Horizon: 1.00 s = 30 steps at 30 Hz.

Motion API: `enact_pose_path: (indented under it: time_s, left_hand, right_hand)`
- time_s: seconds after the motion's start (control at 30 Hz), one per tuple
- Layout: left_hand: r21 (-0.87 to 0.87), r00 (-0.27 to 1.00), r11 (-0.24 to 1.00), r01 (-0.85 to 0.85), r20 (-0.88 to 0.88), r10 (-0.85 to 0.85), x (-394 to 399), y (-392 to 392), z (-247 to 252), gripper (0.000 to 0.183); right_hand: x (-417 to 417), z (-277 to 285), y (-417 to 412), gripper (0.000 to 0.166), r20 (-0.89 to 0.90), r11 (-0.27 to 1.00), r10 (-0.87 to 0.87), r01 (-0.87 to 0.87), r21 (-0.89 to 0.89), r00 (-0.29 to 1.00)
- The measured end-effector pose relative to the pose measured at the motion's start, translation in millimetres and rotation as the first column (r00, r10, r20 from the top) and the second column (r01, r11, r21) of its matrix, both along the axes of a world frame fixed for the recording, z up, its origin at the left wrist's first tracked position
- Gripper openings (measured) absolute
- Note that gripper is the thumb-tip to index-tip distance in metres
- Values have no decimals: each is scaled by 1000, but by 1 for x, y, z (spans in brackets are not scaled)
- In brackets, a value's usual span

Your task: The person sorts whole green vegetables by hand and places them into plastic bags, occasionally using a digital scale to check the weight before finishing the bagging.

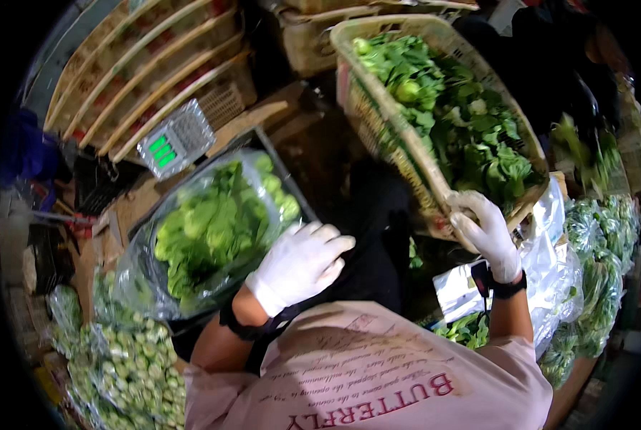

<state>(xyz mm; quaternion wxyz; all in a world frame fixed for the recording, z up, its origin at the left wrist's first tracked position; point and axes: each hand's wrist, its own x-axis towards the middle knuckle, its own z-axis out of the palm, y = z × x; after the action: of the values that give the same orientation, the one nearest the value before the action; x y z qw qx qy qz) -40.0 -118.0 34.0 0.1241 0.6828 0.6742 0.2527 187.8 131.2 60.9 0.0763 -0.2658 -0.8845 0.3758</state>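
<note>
White gloves cover both hands. My right hand (484, 234) grips the rim of a tall plastic basket (385, 102), its fingers hooked over the near corner. Leafy green vegetables (495, 156) lie inside that basket, which stands tilted before me. My left hand (301, 266) hovers palm down with fingers a little apart and nothing visible in it. Beside it, a clear plastic bag (137, 279) holds leafy greens (213, 220) with pale green stem ends. The bag rests in a dark crate (269, 142); whether my left fingers touch its edge I cannot tell.
A scale display (162, 150) with green digits, wrapped in plastic, stands behind the crate. Stacked baskets (154, 70) rise at the back left. Bagged greens lie at the lower left (127, 371) and right (595, 279). Clear plastic bags (552, 279) hang by my right arm.
</note>
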Motion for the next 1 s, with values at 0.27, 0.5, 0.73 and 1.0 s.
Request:
enact_pose_path:
  time_s: [0.27, 0.5, 0.73, 1.0]
  left_hand:
    - [-296, 984, 949, -111, 100, 146, -15, 9, -38, 35]
    - [-297, 974, 941, -160, 107, 200, -39, 11, -40, 38]
    - [-60, 754, 957, -284, 603, 261, -26, 78, -24, 64]
    - [-138, -61, 713, -688, 989, 133, -18, 129, -66, 64]
  right_hand:
    - [-167, -79, 154, 63, 175, 726, -138, -21, 688, 975]
    - [-165, -124, 234, 62, -257, 994, -109, 107, -22, 960]
    - [-108, -21, 137, 64, -422, 807, -182, -111, -581, 888]
    - [-139, -4, 62, 29, -176, 811, 377, -416, -410, 909]
